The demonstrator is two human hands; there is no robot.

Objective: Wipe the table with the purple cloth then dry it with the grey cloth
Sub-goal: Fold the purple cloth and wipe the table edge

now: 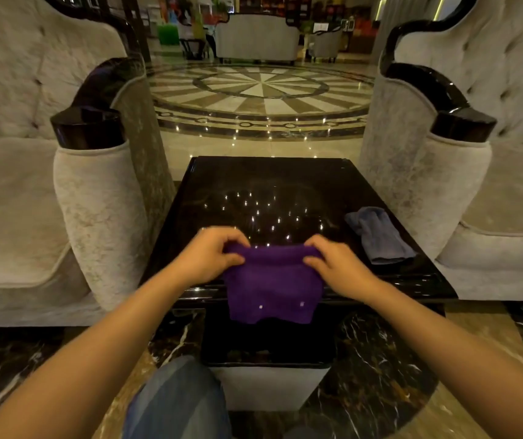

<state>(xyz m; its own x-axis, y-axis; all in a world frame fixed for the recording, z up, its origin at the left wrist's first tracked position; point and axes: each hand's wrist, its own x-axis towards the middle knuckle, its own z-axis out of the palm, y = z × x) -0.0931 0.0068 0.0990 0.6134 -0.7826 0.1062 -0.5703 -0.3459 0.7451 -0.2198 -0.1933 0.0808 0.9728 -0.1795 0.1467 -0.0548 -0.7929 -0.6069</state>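
Observation:
The purple cloth (273, 285) hangs folded over the near edge of the glossy black table (273, 188). My left hand (211, 253) pinches its upper left corner and my right hand (338, 264) pinches its upper right corner, both lifting the top edge just above the tabletop. The grey cloth (377, 234) lies crumpled on the right side of the table, apart from both hands.
A pale upholstered armchair (101, 198) with black trim stands close on the left of the table, and another armchair (425, 191) on the right. My knee in jeans (177, 397) is below the table's near edge. Patterned marble floor lies beyond.

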